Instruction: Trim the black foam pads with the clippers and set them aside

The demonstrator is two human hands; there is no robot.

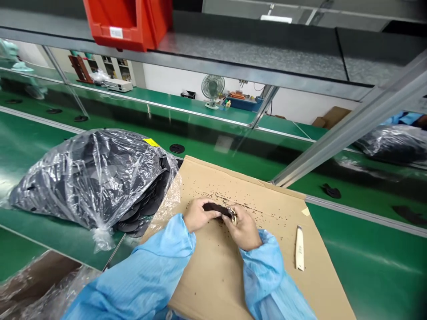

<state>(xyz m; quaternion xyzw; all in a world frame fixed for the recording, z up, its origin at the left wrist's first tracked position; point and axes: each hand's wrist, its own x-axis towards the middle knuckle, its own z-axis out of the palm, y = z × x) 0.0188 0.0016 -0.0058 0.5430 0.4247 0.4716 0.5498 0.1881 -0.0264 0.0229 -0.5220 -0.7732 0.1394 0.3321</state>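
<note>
My left hand [197, 215] is closed on one end of a dark, curved black piece [216, 208], pinched between thumb and fingers. At the piece's other end, my right hand [244, 227] is closed around a small shiny metal tool [232, 215], whose kind is mostly hidden by the fingers. Both hands are just above a brown cardboard sheet [207, 275], with many tiny black bits scattered around them. To the right of my right hand lies a flat cream-coloured strip [299, 248] with handwriting on it.
At left, a clear plastic bag [90, 173] spills flat black round pieces [147, 206]. Behind runs a green conveyor belt [207, 155] bearing a black disc [176, 148] and a black piece [331, 191]. A metal post [333, 129] rises at right. Overhead, a shelf holds a red bin [147, 26].
</note>
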